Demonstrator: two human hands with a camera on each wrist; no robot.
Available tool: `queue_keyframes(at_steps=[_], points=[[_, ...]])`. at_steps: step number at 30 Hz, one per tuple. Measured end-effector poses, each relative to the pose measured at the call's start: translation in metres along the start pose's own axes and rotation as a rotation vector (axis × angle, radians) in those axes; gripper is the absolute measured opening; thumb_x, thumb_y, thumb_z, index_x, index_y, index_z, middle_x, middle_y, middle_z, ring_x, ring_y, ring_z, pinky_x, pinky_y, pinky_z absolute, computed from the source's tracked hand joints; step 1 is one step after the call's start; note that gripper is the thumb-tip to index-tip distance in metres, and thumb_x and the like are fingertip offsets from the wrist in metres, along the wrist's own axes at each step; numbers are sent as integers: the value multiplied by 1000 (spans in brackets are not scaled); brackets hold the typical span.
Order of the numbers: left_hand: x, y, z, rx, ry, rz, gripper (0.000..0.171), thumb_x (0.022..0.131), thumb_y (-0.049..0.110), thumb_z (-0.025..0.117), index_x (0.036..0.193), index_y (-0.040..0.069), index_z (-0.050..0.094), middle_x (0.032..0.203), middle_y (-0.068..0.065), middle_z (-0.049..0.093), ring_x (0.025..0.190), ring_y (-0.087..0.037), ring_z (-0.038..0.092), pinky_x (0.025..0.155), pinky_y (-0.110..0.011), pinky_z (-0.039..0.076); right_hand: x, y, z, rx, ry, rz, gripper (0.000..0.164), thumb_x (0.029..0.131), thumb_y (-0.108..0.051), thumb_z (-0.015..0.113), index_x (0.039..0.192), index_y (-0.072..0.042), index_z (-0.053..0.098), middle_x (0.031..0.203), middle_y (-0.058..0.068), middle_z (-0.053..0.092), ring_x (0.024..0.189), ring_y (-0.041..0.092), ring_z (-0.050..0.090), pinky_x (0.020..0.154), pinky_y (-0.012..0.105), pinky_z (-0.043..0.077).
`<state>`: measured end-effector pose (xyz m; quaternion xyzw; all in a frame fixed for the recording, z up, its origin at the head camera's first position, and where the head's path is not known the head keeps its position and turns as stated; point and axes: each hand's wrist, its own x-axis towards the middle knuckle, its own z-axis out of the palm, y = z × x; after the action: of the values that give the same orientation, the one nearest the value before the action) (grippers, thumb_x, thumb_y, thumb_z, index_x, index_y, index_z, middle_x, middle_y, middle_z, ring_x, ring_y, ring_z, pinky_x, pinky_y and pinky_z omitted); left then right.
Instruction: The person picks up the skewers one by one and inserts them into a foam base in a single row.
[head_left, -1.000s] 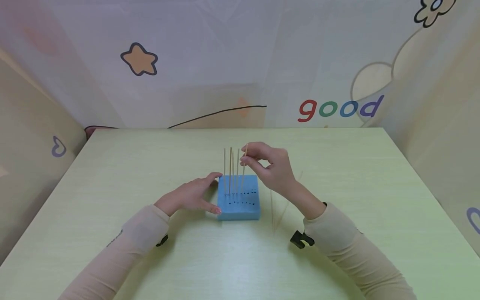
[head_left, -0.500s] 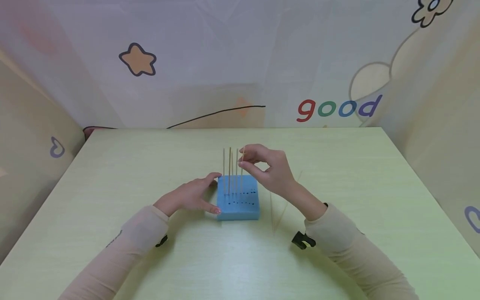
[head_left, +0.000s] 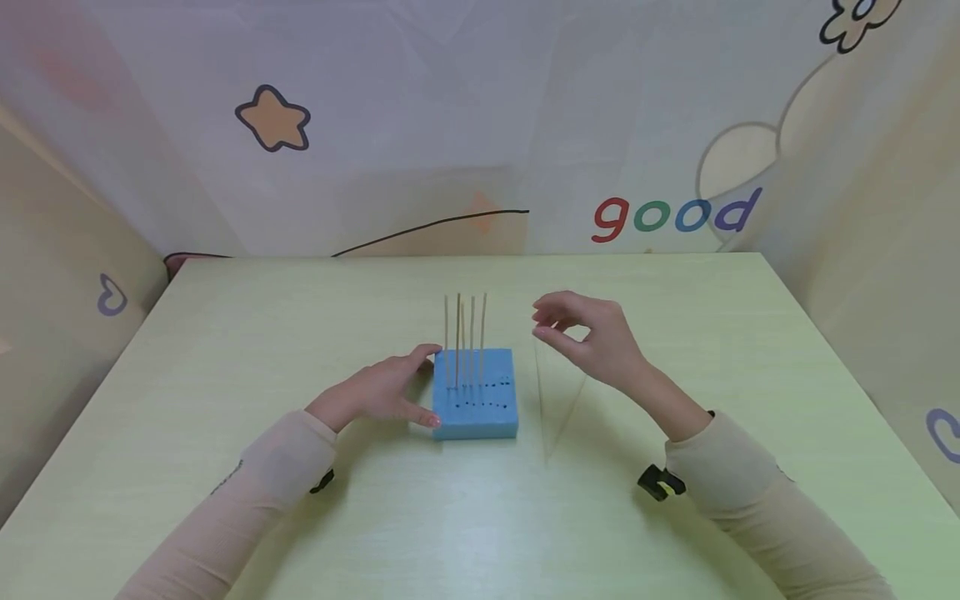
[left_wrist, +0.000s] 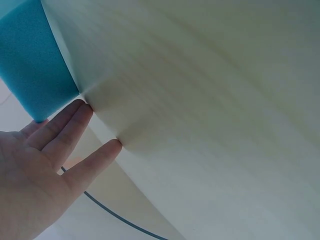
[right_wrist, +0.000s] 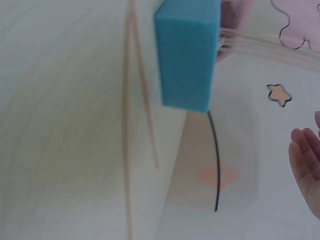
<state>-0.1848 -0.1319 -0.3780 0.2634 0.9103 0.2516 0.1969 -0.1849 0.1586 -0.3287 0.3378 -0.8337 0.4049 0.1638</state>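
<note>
A blue foam block (head_left: 487,423) with rows of small dark holes lies flat on the table. Several thin wooden sticks (head_left: 483,333) stand upright in its back row, grouped toward the left. My left hand (head_left: 386,390) rests against the block's left side, thumb at the near corner and index finger at the far one. In the left wrist view its other fingers (left_wrist: 85,160) are extended beside the foam. Right of the block, my right hand (head_left: 596,333) hovers over the table, fingers loosely bent, holding nothing.
Two loose sticks lie on the pale green table (head_left: 300,317) right of the block: one stick (head_left: 538,392) nearly straight ahead, the other stick (head_left: 567,417) slanting, their near ends close together. A printed curtain (head_left: 420,100) hangs behind the table and along both sides.
My right hand first pinches a stick at the block, then lets it go and moves away to the right. That stick now stands in the foam. My left hand stays at the block.
</note>
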Motion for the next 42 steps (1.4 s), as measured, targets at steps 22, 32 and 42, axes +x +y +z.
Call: queue_keyframes(at_steps=[22,32,42], points=[[0,-2,1,-1,1,7,103,67,50,75,142,11,17,137,-16,41,122,-31,41,99,-45,33,-41,74,-28,-117,-258,397,51,77,-17,73,118,5,52,101,20,58,90,30,55,76,43,49],[0,-1,0,1,-2,-11,104,66,51,75,143,12,17,138,-14,40,123,-30,41,99,-45,33,-63,91,-17,-281,-353,625,98,73,-46,73,139,6,23,136,32,22,123,48,19,94,63,22],[0,0,-2,2,-15,4,103,68,49,75,143,10,17,138,-15,40,124,-30,39,100,-45,32,-68,89,-5,-386,-413,641,103,72,-57,67,140,4,20,138,28,17,126,46,11,91,63,16]])
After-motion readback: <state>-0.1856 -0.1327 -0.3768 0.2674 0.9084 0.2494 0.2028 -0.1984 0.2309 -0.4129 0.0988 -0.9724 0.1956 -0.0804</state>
